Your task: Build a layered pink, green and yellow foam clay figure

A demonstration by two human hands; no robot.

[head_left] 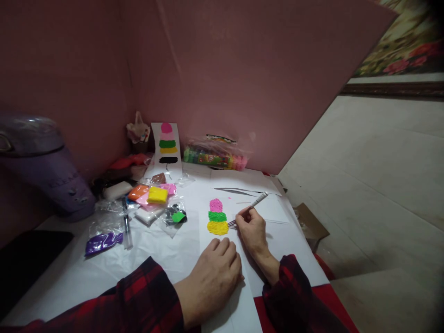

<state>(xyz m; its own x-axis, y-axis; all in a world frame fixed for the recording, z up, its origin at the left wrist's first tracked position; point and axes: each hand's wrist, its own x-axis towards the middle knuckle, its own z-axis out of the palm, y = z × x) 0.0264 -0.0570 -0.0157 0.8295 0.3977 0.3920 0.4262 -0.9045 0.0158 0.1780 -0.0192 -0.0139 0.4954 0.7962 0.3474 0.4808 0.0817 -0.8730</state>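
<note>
My right hand [252,230] grips a silver fork [259,200] with a ribbed handle. Its tines reach the right edge of a yellow clay piece [218,228], which is marked with fine ridges. Above the yellow lie a green clay piece [217,216] and a pink rounded one [215,205], also textured, all stacked flat on a white paper strip [204,243]. Just below them my left hand [217,273] rests palm down on the strip, fingers loosely bent, fingertips partly hidden, with nothing seen in it.
Packets of clay lie to the left, among them yellow [157,195] and purple [103,243], near a pen [127,231]. A painted sample card [169,155] leans on the wall beside a bag of coloured sticks [215,157]. A purple bottle [52,171] stands far left.
</note>
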